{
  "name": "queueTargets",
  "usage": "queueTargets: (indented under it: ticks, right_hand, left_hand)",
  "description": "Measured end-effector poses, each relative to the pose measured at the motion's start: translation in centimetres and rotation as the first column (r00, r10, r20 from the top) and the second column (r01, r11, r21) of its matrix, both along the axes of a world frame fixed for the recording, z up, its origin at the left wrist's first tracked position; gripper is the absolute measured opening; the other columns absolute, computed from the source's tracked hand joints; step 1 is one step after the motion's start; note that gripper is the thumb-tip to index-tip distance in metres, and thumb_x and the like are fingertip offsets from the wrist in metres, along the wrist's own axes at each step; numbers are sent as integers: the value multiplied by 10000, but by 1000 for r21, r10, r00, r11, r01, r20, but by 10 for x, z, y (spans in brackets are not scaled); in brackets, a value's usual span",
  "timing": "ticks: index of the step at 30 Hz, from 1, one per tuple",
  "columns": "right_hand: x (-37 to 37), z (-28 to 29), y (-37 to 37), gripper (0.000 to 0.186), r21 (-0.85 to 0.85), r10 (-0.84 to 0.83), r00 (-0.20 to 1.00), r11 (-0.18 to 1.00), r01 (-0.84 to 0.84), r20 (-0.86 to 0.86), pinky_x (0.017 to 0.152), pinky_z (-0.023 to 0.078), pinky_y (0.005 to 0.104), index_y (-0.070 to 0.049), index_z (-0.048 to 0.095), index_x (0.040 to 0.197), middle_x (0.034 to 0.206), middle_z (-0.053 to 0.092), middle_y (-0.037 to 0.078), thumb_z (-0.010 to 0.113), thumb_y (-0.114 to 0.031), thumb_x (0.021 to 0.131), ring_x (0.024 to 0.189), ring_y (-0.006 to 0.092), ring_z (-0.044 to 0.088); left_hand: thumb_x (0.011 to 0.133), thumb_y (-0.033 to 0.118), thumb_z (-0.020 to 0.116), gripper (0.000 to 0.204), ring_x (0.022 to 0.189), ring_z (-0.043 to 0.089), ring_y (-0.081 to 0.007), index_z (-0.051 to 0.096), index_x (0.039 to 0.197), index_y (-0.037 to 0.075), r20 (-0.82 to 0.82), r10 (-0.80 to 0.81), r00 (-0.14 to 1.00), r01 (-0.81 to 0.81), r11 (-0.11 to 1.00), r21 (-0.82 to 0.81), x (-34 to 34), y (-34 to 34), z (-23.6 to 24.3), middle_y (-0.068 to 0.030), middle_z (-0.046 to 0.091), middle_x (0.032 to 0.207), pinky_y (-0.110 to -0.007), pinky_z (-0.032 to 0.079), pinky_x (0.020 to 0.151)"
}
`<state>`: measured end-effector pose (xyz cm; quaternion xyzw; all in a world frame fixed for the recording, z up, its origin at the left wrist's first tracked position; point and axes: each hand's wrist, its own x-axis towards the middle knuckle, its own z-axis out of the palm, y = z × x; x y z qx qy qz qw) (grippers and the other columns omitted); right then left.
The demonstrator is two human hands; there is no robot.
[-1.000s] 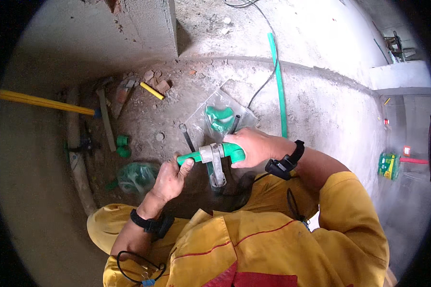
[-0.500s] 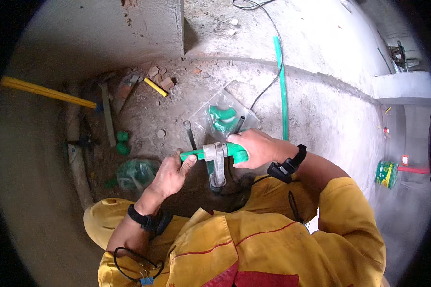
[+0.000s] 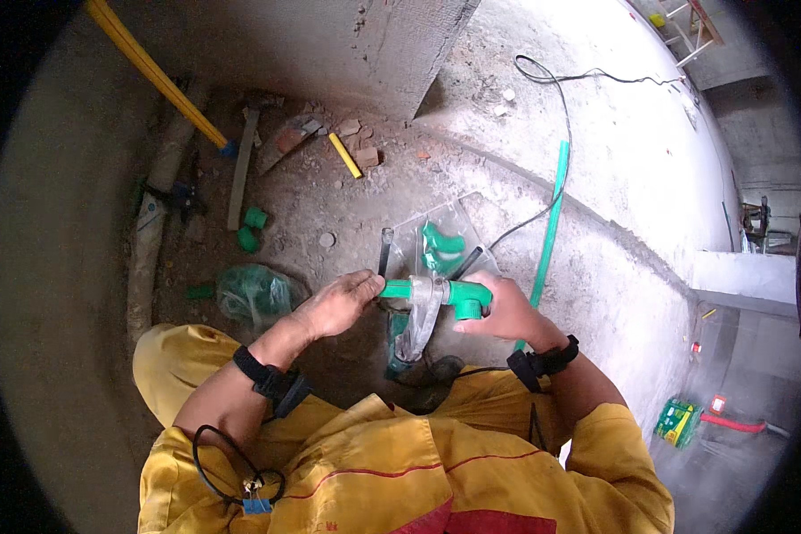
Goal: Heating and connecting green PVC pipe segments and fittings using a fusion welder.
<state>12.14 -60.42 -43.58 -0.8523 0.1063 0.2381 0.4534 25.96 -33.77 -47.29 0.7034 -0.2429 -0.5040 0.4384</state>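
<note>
My left hand (image 3: 347, 303) is closed on the end of a short green pipe (image 3: 395, 288). The pipe meets a metal heating head (image 3: 430, 290) on a plastic welding tool with a silvery plate (image 3: 418, 329) and a dark handle. On the other side, my right hand (image 3: 499, 305) grips a green elbow fitting (image 3: 468, 299) against that head. Behind the tool, a clear plastic bag (image 3: 412, 236) on the dusty ground holds curved green fittings (image 3: 440, 247). Two dark rods (image 3: 385, 250) stick up either side of the head.
A green pipe (image 3: 552, 231) and black cable lie at right. At left are yellow pipes (image 3: 160, 76), a pale pipe (image 3: 142, 267), a hammer (image 3: 240, 169), loose green fittings (image 3: 254, 218), a bagged bundle (image 3: 256, 294) and rubble. Concrete walls surround me; a ladder (image 3: 694, 31) is far right.
The view has turned, shifting the surroundings. Both my hands remain on the green pipe and elbow at the heating head, with my right fingers a little lower around the elbow.
</note>
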Motion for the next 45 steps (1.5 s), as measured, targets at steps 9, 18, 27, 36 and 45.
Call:
queueTargets:
  ticks: [9,18,27,36,45]
  right_hand:
    - [-4,-14,-6,595,-44,48,981,998,-40,189,754,495,337,-6,591,1110,892,653,136,855,-269,645,814,215,637]
    - [-5,-24,-16,718,-62,98,988,994,-91,123,808,496,395,-13,549,1181,996,648,214,841,-375,634,939,347,642]
    - [-5,-21,-18,633,-27,115,981,993,-113,155,759,497,384,-40,549,1168,961,642,180,821,-322,670,883,326,639]
    - [-4,-20,-19,590,-105,214,955,975,-196,204,687,502,419,-65,564,1111,853,643,188,814,-364,668,806,368,638]
    - [-3,-17,-20,604,-80,222,958,974,-211,183,678,505,418,-60,575,1120,826,645,188,818,-371,662,782,363,646]
  left_hand:
    - [1011,406,371,431,689,457,-195,521,905,16,-156,41,987,-35,999,38,-5,-5,0,-77,475,722,-347,404,675]
    - [1013,432,321,420,635,387,-113,507,905,71,-432,230,872,-175,971,164,-8,-10,6,8,412,716,-270,351,592]
    - [972,457,332,383,538,381,-92,480,903,110,-265,53,963,-29,995,94,-4,-10,3,21,458,667,-240,301,491]
    - [976,485,447,428,619,398,-86,487,914,63,-125,32,992,-14,989,145,-7,-8,3,12,441,686,-250,359,567]
    - [993,410,428,357,619,375,-82,480,900,69,-177,117,977,-87,983,164,-10,-14,12,31,415,692,-255,341,564]
